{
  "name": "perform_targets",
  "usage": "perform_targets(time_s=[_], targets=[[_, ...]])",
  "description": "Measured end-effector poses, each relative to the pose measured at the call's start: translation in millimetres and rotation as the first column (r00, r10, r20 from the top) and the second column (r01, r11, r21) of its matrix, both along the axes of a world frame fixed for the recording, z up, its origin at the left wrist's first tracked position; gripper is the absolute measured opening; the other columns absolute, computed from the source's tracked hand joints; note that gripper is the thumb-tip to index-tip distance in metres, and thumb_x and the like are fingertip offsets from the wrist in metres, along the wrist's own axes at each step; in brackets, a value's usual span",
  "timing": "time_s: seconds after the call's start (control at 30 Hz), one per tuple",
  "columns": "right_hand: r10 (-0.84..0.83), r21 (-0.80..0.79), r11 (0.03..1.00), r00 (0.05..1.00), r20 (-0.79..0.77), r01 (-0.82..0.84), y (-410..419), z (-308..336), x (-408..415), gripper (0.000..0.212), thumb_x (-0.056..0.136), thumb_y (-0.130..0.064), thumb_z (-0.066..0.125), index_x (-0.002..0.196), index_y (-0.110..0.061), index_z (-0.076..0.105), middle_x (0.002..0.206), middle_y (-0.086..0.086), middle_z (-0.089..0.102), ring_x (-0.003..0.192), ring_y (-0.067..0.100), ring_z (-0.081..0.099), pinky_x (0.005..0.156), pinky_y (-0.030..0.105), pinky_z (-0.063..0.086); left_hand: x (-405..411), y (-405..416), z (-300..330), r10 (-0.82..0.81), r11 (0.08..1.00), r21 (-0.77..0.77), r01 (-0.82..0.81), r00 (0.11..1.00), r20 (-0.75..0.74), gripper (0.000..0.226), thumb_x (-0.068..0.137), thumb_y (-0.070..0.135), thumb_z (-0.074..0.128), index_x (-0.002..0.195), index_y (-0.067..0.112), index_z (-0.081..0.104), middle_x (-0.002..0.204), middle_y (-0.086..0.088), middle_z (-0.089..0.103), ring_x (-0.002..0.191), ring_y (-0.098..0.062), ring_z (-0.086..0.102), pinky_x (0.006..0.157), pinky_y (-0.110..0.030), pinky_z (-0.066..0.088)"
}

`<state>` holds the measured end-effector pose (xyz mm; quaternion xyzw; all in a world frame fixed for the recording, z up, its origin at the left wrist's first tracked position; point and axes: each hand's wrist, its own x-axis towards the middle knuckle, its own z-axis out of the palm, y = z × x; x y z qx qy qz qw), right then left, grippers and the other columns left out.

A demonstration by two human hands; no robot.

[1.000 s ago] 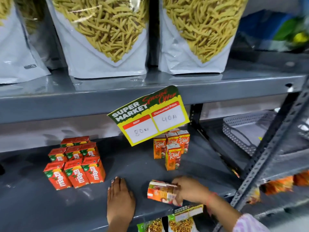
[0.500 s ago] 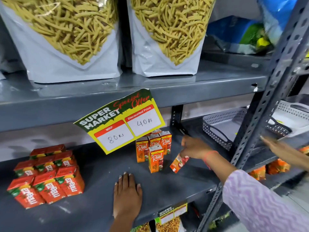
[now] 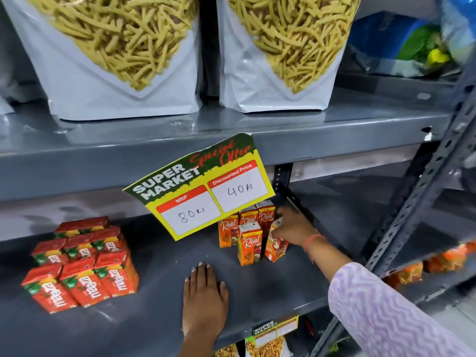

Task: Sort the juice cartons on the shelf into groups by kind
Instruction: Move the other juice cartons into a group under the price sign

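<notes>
Several red Maaza cartons (image 3: 82, 264) stand packed together at the left of the grey shelf (image 3: 159, 256). A cluster of orange Real cartons (image 3: 249, 240) stands in the middle, under a hanging price card. My right hand (image 3: 292, 225) grips one orange Real carton (image 3: 277, 247) by its top; it stands slightly tilted on the shelf at the right side of the cluster, next to the front carton. My left hand (image 3: 204, 292) lies flat, palm down, on the shelf near the front edge, holding nothing.
A yellow and green price card (image 3: 201, 189) hangs from the upper shelf and hides part of the Real cluster. Large snack pouches (image 3: 278, 55) stand on the shelf above. A perforated metal upright (image 3: 417, 204) runs diagonally at the right, with more shelving beyond it.
My right hand carried the orange carton from the shelf's front edge up and back to the right side of the Real cluster and set it down there. My left hand stayed flat.
</notes>
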<state>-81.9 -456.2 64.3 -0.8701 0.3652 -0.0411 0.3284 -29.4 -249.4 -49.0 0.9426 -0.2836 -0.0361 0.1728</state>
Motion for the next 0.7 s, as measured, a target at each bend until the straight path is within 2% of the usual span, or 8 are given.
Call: perform_targets(time_s=[0.07,0.2,0.23,0.3,0.37,0.4,0.57,0.7], targets=[[-0.122,0.113,0.988,0.986,0.116,0.109,-1,-12,-7,0.060,0.072,-0.005,0.071,0.124,-0.004,0.042,0.123,0.017,0.057,0.102,0.025,0.057,0.079,0.026,0.043,0,1,0,0.000,1.000,-0.001,0.000,1.000,-0.006,0.056,0.097,0.036,0.021,0.146,0.012,0.008,0.157,-0.005,0.007,0.145,-0.021,0.003,0.119,-0.034,0.002],[-0.282,0.263,0.941,0.921,0.270,0.211,-9,-22,-15,0.045,0.073,0.002,0.068,0.102,-0.012,0.036,0.115,0.018,0.055,0.098,0.025,0.053,0.077,0.026,0.038,-1,0,-1,0.004,1.000,-0.002,-0.004,1.000,-0.001,0.056,0.096,0.037,0.015,0.146,0.012,0.010,0.157,-0.006,0.009,0.145,-0.022,0.005,0.119,-0.034,0.003],[-0.258,0.188,0.959,0.930,0.260,0.213,-10,-21,-17,0.042,0.074,0.002,0.066,0.101,-0.013,0.037,0.110,0.016,0.055,0.099,0.028,0.055,0.077,0.027,0.039,-1,0,-1,0.005,1.000,0.003,-0.005,1.000,-0.001,0.057,0.095,0.038,0.014,0.146,0.012,0.009,0.157,-0.006,0.009,0.145,-0.022,0.005,0.119,-0.034,0.003],[-0.133,-0.148,0.977,0.981,0.144,0.155,-9,-19,-19,0.040,0.075,-0.001,0.062,0.109,-0.011,0.043,0.113,0.017,0.057,0.106,0.034,0.055,0.082,0.034,0.044,-1,-1,-1,0.008,1.000,0.007,-0.008,1.000,-0.005,0.057,0.096,0.038,0.015,0.146,0.012,0.009,0.157,-0.006,0.009,0.145,-0.022,0.005,0.119,-0.034,0.002],[-0.023,-0.477,0.879,0.999,-0.030,0.006,-5,-22,-21,0.046,0.078,-0.006,0.060,0.120,-0.010,0.042,0.126,0.014,0.054,0.116,0.035,0.048,0.090,0.038,0.044,0,-1,-1,0.013,1.000,-0.002,-0.013,1.000,-0.004,0.058,0.095,0.039,0.016,0.146,0.012,0.010,0.157,-0.006,0.010,0.145,-0.022,0.006,0.119,-0.034,0.003],[0.009,-0.536,0.842,0.995,-0.095,-0.059,-2,-26,-22,0.047,0.079,-0.007,0.060,0.123,-0.011,0.041,0.130,0.012,0.051,0.120,0.034,0.044,0.092,0.039,0.043,0,-1,0,0.012,1.000,-0.002,-0.012,1.000,-0.004,0.058,0.095,0.039,0.017,0.146,0.012,0.010,0.157,-0.006,0.011,0.145,-0.022,0.006,0.119,-0.034,0.003],[0.165,-0.416,0.869,0.950,-0.264,-0.266,21,-52,-26,0.068,0.080,-0.013,0.064,0.138,-0.017,0.030,0.140,0.011,0.039,0.131,0.034,0.032,0.107,0.041,0.033,0,0,-1,0.005,1.000,-0.006,-0.005,1.000,0.001,0.056,0.097,0.037,0.023,0.146,0.012,0.011,0.157,-0.006,0.011,0.144,-0.023,0.007,0.119,-0.034,0.004],[0.124,-0.432,0.863,0.938,-0.325,-0.263,11,-53,-33,0.052,0.089,-0.017,0.051,0.138,-0.015,0.035,0.144,0.009,0.039,0.134,0.032,0.028,0.106,0.040,0.038,0,0,1,0.006,1.000,-0.018,-0.006,1.000,-0.009,0.056,0.097,0.037,0.023,0.145,0.011,0.010,0.157,-0.006,0.011,0.144,-0.023,0.007,0.119,-0.035,0.004]])
